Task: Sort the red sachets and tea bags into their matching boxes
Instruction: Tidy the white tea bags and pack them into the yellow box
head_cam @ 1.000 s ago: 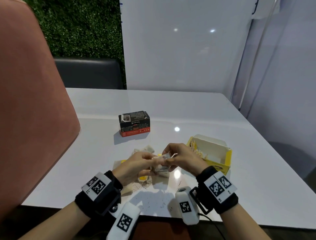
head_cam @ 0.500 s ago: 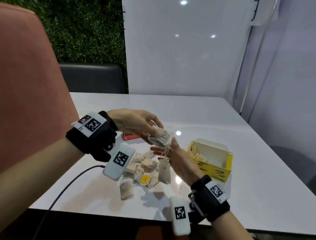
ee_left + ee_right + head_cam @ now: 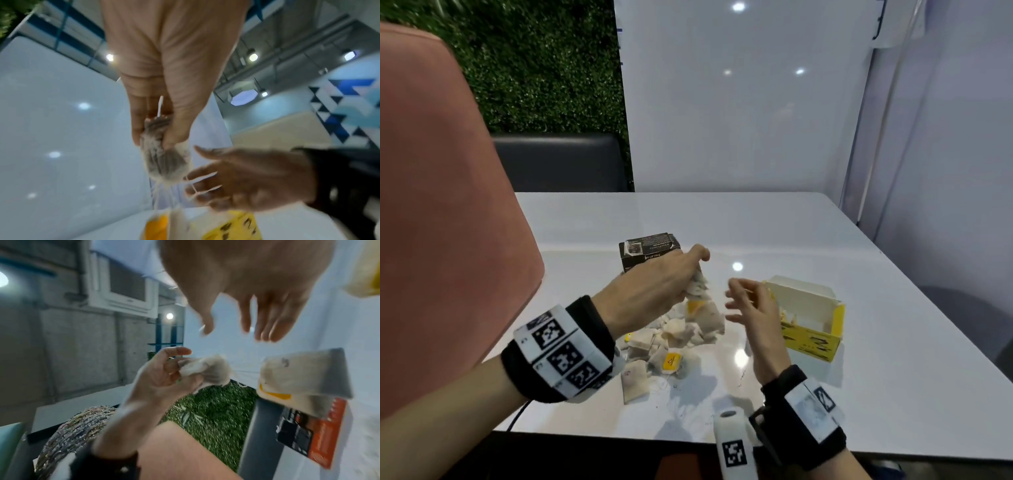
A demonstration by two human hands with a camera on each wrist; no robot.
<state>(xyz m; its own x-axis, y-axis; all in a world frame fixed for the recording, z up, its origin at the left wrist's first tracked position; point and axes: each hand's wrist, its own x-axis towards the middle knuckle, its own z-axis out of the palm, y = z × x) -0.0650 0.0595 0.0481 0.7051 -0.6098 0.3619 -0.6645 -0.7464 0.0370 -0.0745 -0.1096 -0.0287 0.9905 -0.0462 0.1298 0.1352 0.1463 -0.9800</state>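
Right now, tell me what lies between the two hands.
Head view: tea bags dangling from the left hand; the right hand is open beside them.

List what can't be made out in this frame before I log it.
- Black box: lower front hidden by the left hand, head view.
- Yellow box: contents too small and blurred, partly behind the right hand.
- Bunch of tea bags: count lost to motion blur, left wrist view.
- Red sachets: none discernible in any view.
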